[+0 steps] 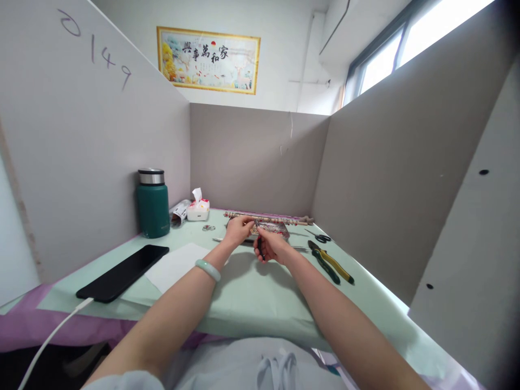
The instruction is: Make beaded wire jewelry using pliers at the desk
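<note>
My right hand [273, 245] is closed around small black-handled pliers [260, 249]; their jaws point away from me toward my left fingertips. My left hand [239, 229] is closed in a pinch right beside the pliers' tip, but what its fingers hold is too small to make out. A tray of small, mostly red and pale beads [278, 229] sits just behind both hands, partly hidden by them. Along the tray's far side lie strung beads on a rod [292, 221]. A thin metal tool [300, 249] lies to the right of my right hand.
At the right lie larger pliers with green and yellow handles [331, 264] and black scissors [320, 237]. On the left are a green bottle [153, 208], a tissue pack [199, 209], a charging phone [124, 272] and white paper [174, 265]. Grey partitions [260, 157] enclose the table.
</note>
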Tool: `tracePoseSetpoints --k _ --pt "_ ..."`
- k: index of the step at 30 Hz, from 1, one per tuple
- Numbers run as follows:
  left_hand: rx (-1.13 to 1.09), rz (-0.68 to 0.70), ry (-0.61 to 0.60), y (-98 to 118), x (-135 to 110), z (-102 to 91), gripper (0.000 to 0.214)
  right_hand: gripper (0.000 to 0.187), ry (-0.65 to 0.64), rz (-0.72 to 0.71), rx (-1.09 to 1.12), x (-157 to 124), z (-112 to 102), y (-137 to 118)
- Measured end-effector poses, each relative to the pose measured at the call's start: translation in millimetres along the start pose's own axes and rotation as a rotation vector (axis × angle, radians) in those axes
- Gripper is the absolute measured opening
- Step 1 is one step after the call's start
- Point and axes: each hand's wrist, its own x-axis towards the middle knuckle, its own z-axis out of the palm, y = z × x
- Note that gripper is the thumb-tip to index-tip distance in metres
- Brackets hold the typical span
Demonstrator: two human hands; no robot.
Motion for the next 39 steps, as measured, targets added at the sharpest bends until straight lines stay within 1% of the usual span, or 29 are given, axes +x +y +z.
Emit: tracePoseSetpoints --k 2,4,6,9,11,13,15,17,20,23,26,29,32,34,39 --pt "-0.098 -0.052 -0.024 2.0 -0.5 0.3 0.017 0.053 0.016 -0.009 -0.006 -0.2 0.1 -0.6" --pt "-0.201 -0.083 -0.049 2.6 -0.6 0.6 0.014 0.053 0.005 -0.021 0.01 -1.1 0.4 -1.5" --pt "-0.288 -0.082 -0.063 2.1 -0.2 0.6 0.013 0.053 -0.058 -0.034 0.073 -2.9 0.7 -2.9" --pt "-0.354 -0.064 -0.068 2.0 -0.1 0.2 0.015 0.054 -0.143 -0.04 0.16 -4.9 0.2 -4.5" --pt "-0.38 -0.075 -0.076 3.6 -1.1 -0.3 0.016 0.055 -0.111 -0.045 0.113 -4.2 -0.8 -3.9" --pt "-0.417 -0.1 -0.097 6.3 -2.5 -1.1 0.017 0.056 -0.04 -0.057 0.016 -1.7 -2.1 -2.1" --pt "-0.484 -0.134 -0.118 8.9 -3.6 -2.2 0.021 0.056 0.019 -0.073 -0.059 1.5 -3.2 0.4" --pt "-0.58 -0.182 -0.127 10.4 -3.7 -3.8 0.026 0.056 0.04 -0.087 -0.095 3.7 -4.3 2.6" --pt "-0.715 -0.26 -0.154 10.8 -2.7 -7.4 0.031 0.056 0.022 -0.111 -0.15 3.6 -6.8 4.1" --pt "-0.84 -0.322 -0.254 11.3 -2.3 -12.1 0.033 0.056 -0.042 -0.124 -0.202 0.1 -11.6 3.2" --pt "-0.925 -0.332 -0.325 12.6 -2.8 -15.8 0.033 0.058 -0.091 -0.133 -0.241 -3.6 -17.1 1.3" --pt "-0.947 -0.333 -0.31 12.2 -2.2 -16.6 0.027 0.059 -0.106 -0.133 -0.26 -5.4 -20.3 0.6" --pt "-0.953 -0.364 -0.24 9.3 -0.1 -15.2 0.022 0.059 -0.104 -0.116 -0.249 -5.9 -20.5 1.1" --pt "-0.954 -0.376 -0.207 6.9 1.3 -14.1 0.021 0.059 -0.113 -0.103 -0.219 -6.0 -20.0 1.0" --pt "-0.931 -0.357 -0.173 2.7 2.3 -13.0 0.019 0.058 -0.166 -0.078 -0.116 -7.4 -19.1 -2.2"
